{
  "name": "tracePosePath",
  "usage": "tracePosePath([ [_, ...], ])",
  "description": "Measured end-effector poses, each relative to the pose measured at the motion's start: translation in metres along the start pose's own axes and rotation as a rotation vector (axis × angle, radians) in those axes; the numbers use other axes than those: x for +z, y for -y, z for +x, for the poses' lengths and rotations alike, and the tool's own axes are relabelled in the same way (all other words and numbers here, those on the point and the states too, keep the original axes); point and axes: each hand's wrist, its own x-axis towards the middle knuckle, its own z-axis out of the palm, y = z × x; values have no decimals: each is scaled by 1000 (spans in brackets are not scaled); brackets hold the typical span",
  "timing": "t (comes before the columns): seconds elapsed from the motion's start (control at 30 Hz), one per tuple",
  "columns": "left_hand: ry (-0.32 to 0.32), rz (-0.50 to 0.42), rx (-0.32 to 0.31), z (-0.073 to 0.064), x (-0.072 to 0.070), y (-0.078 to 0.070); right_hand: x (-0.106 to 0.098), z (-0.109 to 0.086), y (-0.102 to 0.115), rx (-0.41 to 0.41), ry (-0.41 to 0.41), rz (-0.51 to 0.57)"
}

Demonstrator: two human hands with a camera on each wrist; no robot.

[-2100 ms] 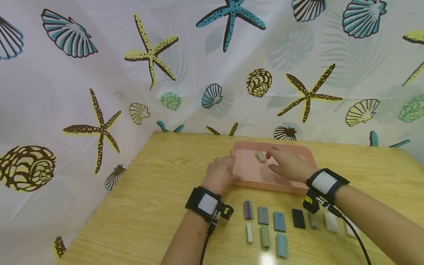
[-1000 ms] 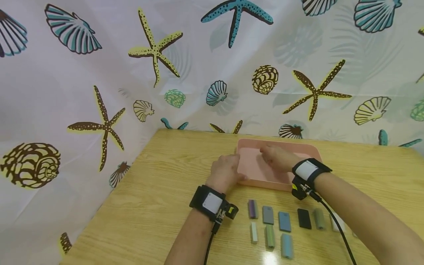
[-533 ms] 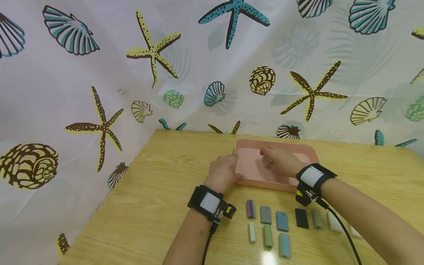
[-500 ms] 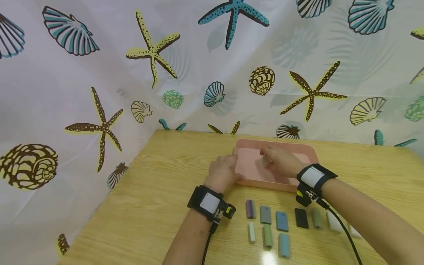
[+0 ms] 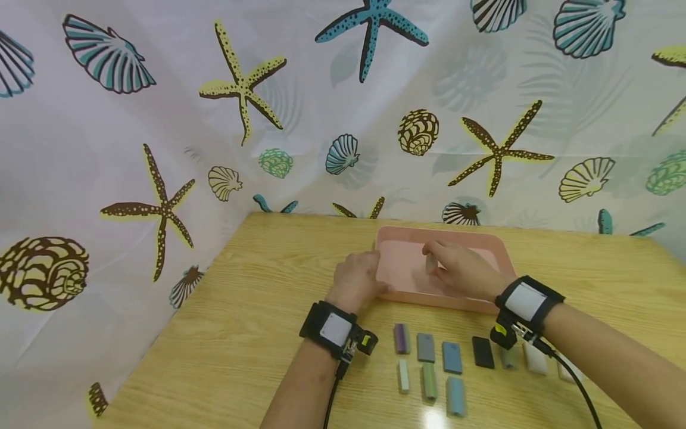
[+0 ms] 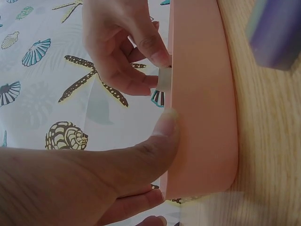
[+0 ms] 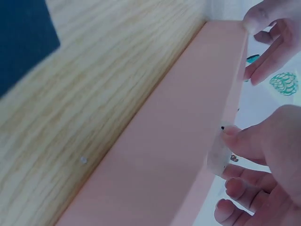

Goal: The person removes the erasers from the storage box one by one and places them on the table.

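The shallow pink plastic tray [image 5: 495, 253] sits toward the far side of the wooden bench [image 5: 252, 310], with bare wood open to its left. The left hand [image 5: 356, 279] grips the tray's near-left rim, thumb over the edge. The right hand [image 5: 463, 269] pinches a small pale beige block [image 5: 430, 264] just above the tray floor; half a second ago the block was hidden under that hand. Rows of small coloured blocks [image 5: 426, 348] lie along the near edge.

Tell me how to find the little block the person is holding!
Look at the pink tray on the wooden table. Over it, the right hand pinches a small beige block. Every other block lies on the table outside the tray.
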Motion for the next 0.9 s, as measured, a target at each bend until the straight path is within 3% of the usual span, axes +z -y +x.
tracePosePath([
  [0.3, -17, -11, 9, -1, -1, 2, -11, -12, 13, -39, -27, -3],
  [0.5, -9, -9, 14, -1, -2, 1, -18, -23, 22, -22, -49, -40],
  [0.9, 7, -27, 8, -1, -2, 0, -31, -45, 42, 19, 5, -5],
])
